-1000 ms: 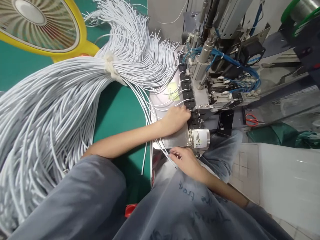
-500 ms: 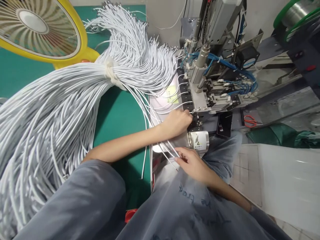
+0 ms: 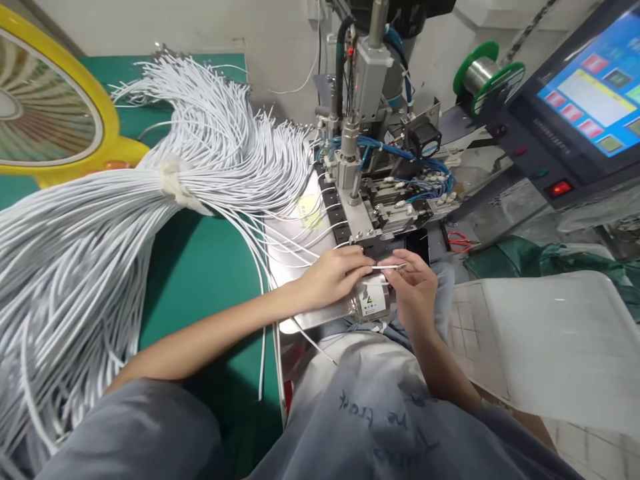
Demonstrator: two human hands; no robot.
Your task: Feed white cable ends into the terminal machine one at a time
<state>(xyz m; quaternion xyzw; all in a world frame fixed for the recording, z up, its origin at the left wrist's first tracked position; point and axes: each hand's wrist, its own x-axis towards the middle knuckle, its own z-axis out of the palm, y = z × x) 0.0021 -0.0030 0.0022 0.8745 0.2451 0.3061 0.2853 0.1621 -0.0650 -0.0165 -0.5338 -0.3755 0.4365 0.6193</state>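
Observation:
My left hand (image 3: 336, 275) is closed in a pinch on a white cable (image 3: 383, 267), just in front of the machine's near end. From its fingers the cable runs to the right. There my right hand (image 3: 416, 287) has thumb and fingers closed about the cable near its tip. Beyond my hands is the soldering-type machine (image 3: 350, 173), with black clamp blocks (image 3: 336, 212) holding several white cable ends in a row. A large tied bundle of white cables (image 3: 90, 207) lies to the left. Under my hands sits a labelled part (image 3: 373, 299).
A yellow fan (image 3: 107, 133) stands at the left on the green mat (image 3: 200, 280). To the right are a lit control screen (image 3: 593, 90), a green-rimmed wire spool (image 3: 480, 77), red-handled scissors (image 3: 460, 243) and a white tray (image 3: 555, 340). One loose cable (image 3: 315, 343) hangs over my lap.
My right hand has risen from my lap to the cable by the machine. My left hand has drawn back from the clamp blocks. The view has shifted, bringing the screen into sight.

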